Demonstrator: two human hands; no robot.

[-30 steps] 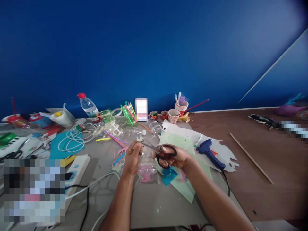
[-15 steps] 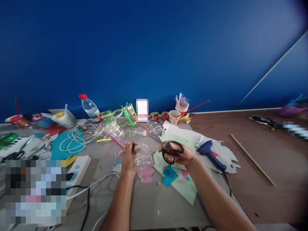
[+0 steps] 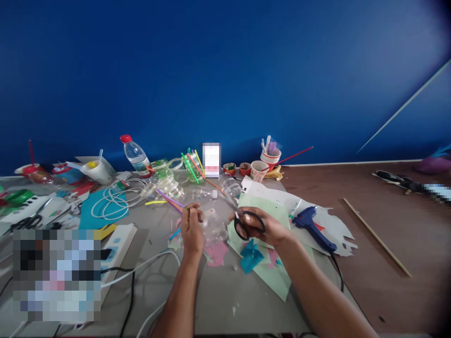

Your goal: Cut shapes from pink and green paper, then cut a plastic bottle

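My left hand (image 3: 192, 230) is closed at the left side of a clear, ribbed plastic bottle piece (image 3: 214, 229), holding it above the grey table. Black-handled scissors (image 3: 249, 224) are in my right hand (image 3: 269, 225), with fingers through the handle loops; the blades point away and are hard to make out. Beneath the bottle piece lies a pink paper scrap (image 3: 216, 254). A crumpled blue piece (image 3: 251, 256) rests on pale green paper (image 3: 273, 279) below the scissors.
A blue glue gun (image 3: 313, 227) lies on torn white paper at right, near a wooden stick (image 3: 377, 237). Behind stand paper cups (image 3: 259, 170), a red-capped bottle (image 3: 136, 156) and a jar with straws (image 3: 192, 167). Coiled white cable (image 3: 109, 204) and a power strip (image 3: 121, 239) are left.
The whole view has shifted slightly. My left hand has turned a little at the bottle piece, and the scissors have tilted a little in my right hand.
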